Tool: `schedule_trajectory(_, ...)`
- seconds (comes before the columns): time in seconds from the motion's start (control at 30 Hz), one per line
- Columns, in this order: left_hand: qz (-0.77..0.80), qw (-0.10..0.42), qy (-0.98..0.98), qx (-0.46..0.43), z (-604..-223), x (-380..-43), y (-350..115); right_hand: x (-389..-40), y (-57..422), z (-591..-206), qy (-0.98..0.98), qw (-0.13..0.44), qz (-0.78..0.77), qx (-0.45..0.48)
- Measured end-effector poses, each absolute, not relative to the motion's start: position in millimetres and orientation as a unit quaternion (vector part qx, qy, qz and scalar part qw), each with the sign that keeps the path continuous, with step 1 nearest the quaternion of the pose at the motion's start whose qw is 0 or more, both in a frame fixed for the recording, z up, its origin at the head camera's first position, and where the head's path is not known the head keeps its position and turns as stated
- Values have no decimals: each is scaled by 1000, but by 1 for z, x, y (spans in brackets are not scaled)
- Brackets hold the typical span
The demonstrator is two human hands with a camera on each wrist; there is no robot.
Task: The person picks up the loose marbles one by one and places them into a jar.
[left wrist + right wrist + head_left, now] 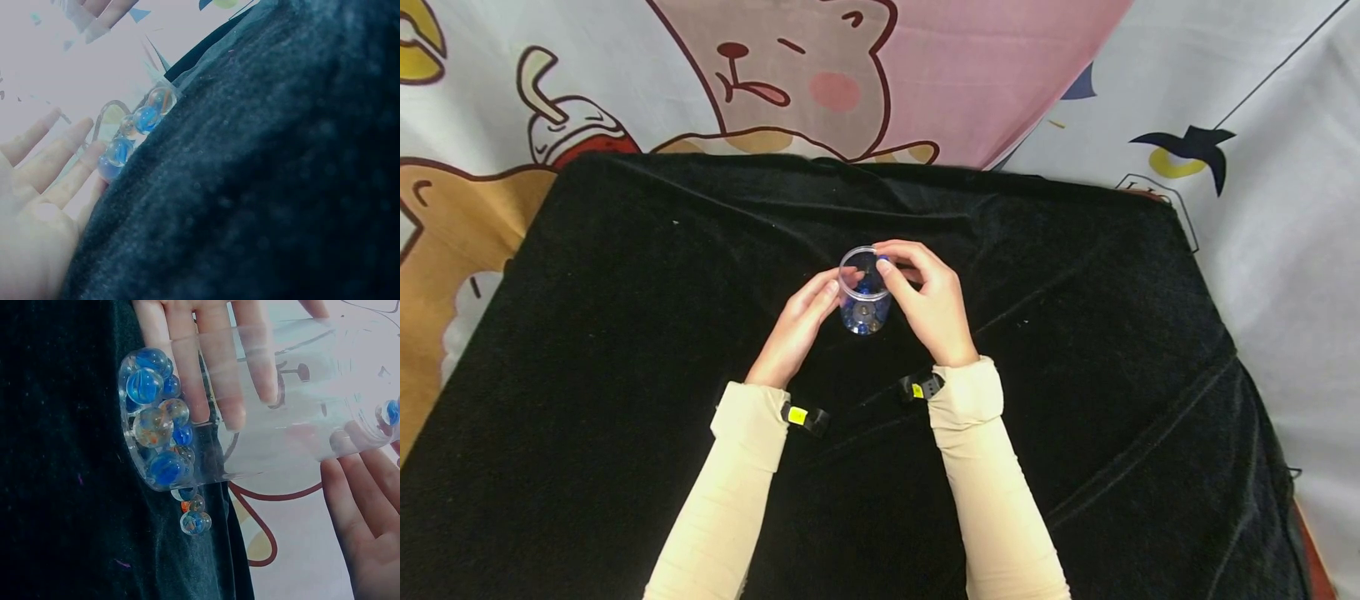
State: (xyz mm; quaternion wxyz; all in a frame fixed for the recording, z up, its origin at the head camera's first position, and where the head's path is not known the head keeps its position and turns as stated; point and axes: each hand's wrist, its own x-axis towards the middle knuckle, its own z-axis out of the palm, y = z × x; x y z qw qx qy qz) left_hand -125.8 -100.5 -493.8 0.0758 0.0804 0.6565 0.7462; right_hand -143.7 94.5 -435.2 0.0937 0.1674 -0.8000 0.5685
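Observation:
A clear plastic jar (850, 302) stands upright and open-topped on the black cloth, with several blue and clear marbles (156, 415) in its bottom. My left hand (799, 321) holds the jar from the left, the thumb at its near side and long fingers along its far side. Over the rim, my right hand (934, 304) pinches a blue marble (392, 412) between thumb and fingers. Beside the jar's base, a few loose marbles (195, 523) show in the right wrist view; in the head view the right hand hides that spot. Glare washes out much of the left wrist view.
Black velvety cloth (625, 358) with folds covers the table. A printed curtain (1000, 75) with cartoon animals hangs behind its far edge and along the right side. Each wrist wears a dark strap, the left strap (805, 417) bearing a yellow label.

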Motion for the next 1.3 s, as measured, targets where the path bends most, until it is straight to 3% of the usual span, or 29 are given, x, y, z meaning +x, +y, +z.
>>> schedule_trajectory(1.3, 746, 81, 656, 83, -493, -124, -100, -144, 101, -434, -816, 85, 558, 128)
